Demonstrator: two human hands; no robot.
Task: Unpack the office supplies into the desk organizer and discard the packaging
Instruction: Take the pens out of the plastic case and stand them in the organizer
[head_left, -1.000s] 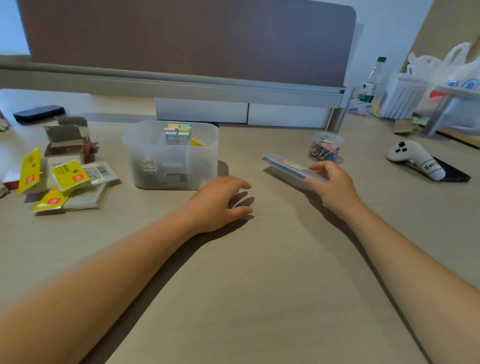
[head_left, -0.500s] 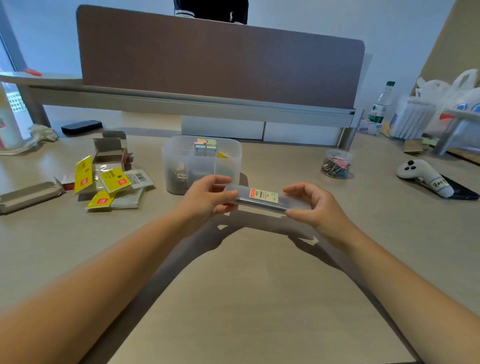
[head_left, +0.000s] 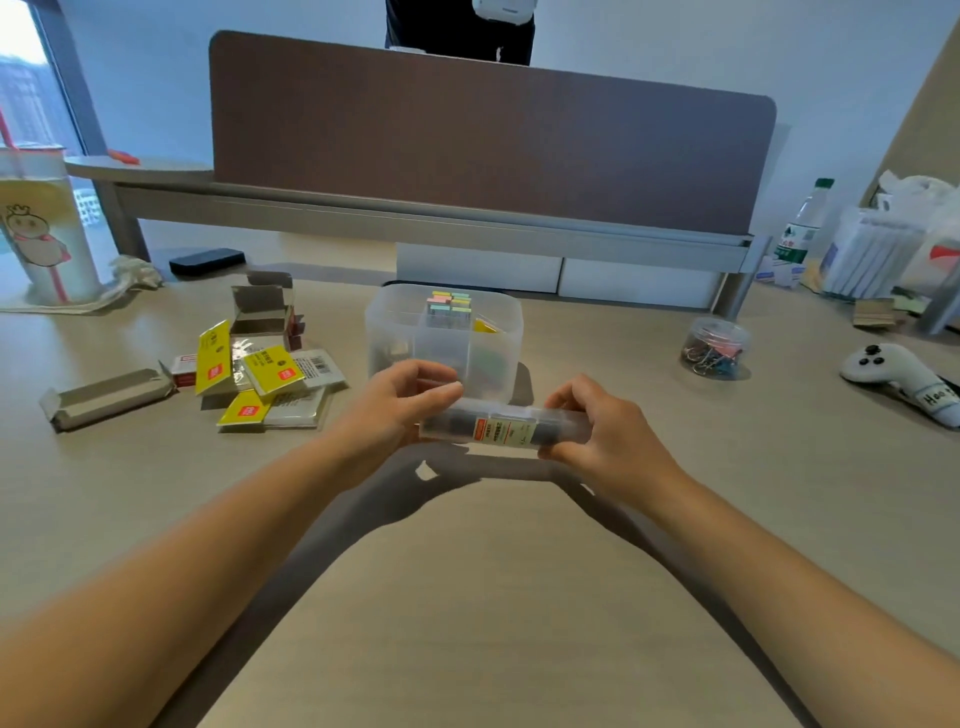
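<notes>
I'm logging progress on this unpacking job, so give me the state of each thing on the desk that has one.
clear plastic case: closed, held off the desk by both hands
left hand: grips the case's left end
right hand: grips its right end
desk organizer: open-topped, partly filled
binder clip jar: lidded, upright
cardboard box: flaps open

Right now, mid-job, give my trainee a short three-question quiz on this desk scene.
1. True or false: both hands, the left hand and right hand, grip the clear plastic case.
2. Which lies left of the desk organizer? A) jar of binder clips B) yellow packaging pile C) white controller
3. Fill in: the colourful sticky notes sit inside the ____.

Key: 1 true; 2 B; 3 desk organizer.
</notes>
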